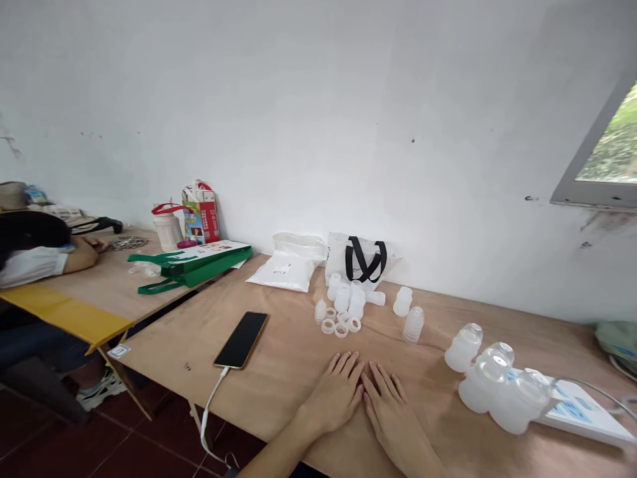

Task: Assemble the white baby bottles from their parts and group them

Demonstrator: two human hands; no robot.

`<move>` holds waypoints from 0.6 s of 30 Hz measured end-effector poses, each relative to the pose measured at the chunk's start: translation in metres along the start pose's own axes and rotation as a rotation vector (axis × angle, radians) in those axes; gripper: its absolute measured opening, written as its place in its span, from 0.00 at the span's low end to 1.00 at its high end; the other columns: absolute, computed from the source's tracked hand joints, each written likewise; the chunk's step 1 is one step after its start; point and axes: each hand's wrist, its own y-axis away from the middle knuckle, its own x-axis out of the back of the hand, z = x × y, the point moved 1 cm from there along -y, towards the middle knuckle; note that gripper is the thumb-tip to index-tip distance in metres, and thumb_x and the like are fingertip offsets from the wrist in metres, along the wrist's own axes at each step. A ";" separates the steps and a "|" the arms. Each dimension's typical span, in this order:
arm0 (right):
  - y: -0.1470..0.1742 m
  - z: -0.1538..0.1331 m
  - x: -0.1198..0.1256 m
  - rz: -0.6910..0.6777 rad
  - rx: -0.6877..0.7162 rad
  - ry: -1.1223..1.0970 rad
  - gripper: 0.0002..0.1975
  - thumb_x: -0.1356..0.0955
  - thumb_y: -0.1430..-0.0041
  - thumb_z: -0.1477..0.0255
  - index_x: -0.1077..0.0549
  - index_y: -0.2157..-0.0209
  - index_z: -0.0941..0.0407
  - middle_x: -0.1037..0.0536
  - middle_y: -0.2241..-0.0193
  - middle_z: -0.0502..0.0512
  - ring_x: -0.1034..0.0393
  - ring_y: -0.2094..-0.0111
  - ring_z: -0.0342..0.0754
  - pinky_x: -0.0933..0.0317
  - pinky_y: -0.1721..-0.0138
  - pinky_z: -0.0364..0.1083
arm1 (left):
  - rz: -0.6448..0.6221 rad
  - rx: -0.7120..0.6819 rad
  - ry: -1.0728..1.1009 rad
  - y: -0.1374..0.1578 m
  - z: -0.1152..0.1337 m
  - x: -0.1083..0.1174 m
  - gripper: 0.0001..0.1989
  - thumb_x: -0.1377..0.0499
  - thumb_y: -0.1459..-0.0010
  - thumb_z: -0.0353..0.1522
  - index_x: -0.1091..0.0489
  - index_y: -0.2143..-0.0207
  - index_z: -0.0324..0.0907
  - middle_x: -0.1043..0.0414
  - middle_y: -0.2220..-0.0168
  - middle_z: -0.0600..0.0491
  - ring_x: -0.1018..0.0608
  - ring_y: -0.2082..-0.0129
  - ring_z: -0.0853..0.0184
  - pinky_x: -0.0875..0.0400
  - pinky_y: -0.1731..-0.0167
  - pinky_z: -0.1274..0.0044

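My left hand (336, 393) lies palm down on the wooden table (279, 372), fingers stretched out, holding nothing. Beside it my right hand (391, 406) rests flat too, its fingers extended and the two thumbs close together. Just beyond the fingertips is a group of translucent rings (341, 330), with small frosted bottles (356, 304) standing behind them and one lying on its side. A ribbed clear stack (413, 325) and another frosted bottle (403, 302) stand to the right. Nearer me on that side are several frosted bottles with clear domed caps (464, 348).
A phone (241, 340) with a white cable (213, 405) lies at left. By the wall are a white plastic package (283, 272) and a black-handled bag (355, 262). A white box (582, 408) lies at right. On the adjoining table are a green bag (199, 265) and another person's arm (79, 257).
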 end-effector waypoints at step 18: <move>0.000 0.001 0.001 -0.073 -0.013 -0.046 0.25 0.44 0.28 0.69 0.28 0.36 0.55 0.33 0.36 0.63 0.34 0.37 0.60 0.35 0.42 0.61 | 0.230 0.154 0.257 -0.006 -0.002 0.016 0.30 0.48 0.33 0.33 0.47 0.30 0.43 0.48 0.29 0.48 0.38 0.31 0.61 0.37 0.32 0.64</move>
